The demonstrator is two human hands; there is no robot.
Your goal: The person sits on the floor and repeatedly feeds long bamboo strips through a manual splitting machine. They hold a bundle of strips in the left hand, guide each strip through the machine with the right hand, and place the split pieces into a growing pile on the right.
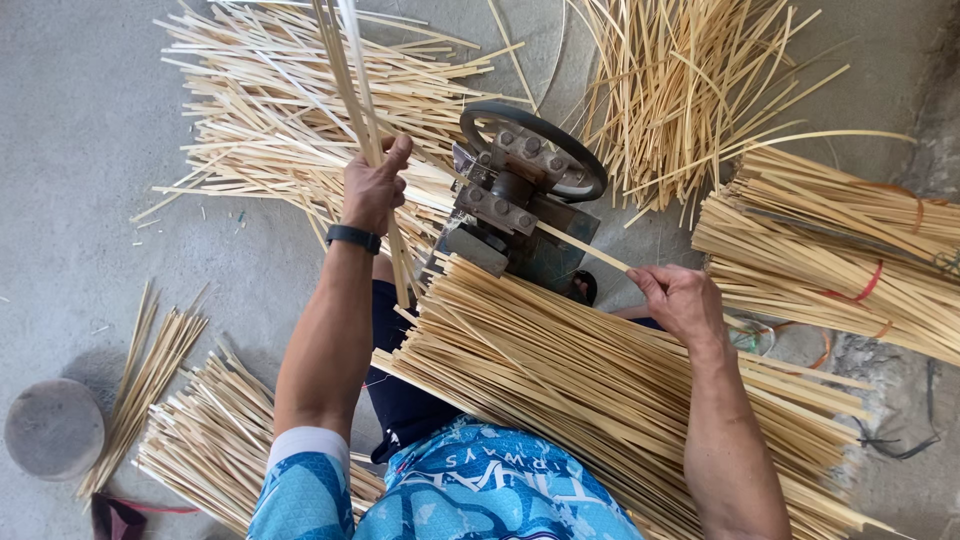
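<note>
My left hand grips a bunch of thin bamboo strips that stand up and lean away over the floor; a black band sits on that wrist. My right hand pinches one flat bamboo strip that runs into a small metal splitting machine with a black hand wheel. A thick stack of bamboo strips lies across my lap, under my right forearm.
Loose split strips cover the concrete floor beyond the machine, with another heap at the far right. Bundles tied with red string lie at the right. More strips and a round grey block sit at the near left.
</note>
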